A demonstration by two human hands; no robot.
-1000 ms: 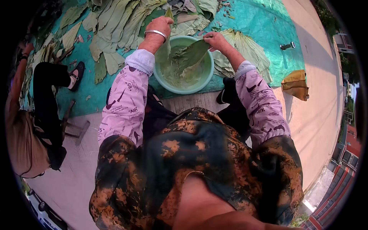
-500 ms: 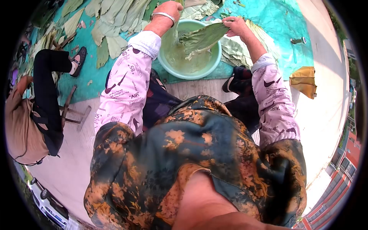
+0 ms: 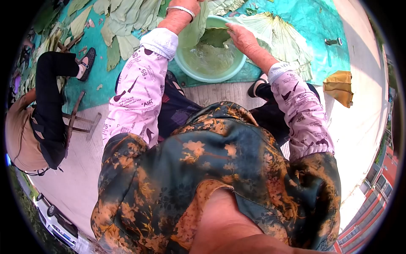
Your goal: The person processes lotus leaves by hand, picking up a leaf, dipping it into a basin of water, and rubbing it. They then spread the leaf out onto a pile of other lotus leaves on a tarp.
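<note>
In the head view, the left hand (image 3: 188, 6) is at the top edge, partly cut off, its fingers curled in on a pale green leaf (image 3: 192, 31); the exact grip is hard to make out. The leaf hangs from it down into a round, light green basin (image 3: 210, 79). The right hand (image 3: 245, 39) is over the basin's right side, its thumb and fingers pinching the edge of a darker stretch of leaf that dips toward the water (image 3: 213, 61). Whether both hands hold one leaf or two, I cannot tell. The water is cloudy and rippled.

The basin stands near the front edge of a green tarp (image 3: 325, 21). A broad, ribbed leaf (image 3: 281, 38) lies spread just right of the basin, and a heap of flat leaves (image 3: 131, 17) overlaps to the upper left. Farther right, a small metallic object (image 3: 333, 42) lies on the tarp, and a yellow-brown folded piece (image 3: 339, 88) is near the tarp's corner.

The wearer has a silver bracelet (image 3: 182, 10) on the left wrist and printed pink sleeves (image 3: 131, 91). At the far left, another person (image 3: 25, 139) sits by a wooden stool (image 3: 75, 116), one shoe (image 3: 87, 64) on the tarp.
</note>
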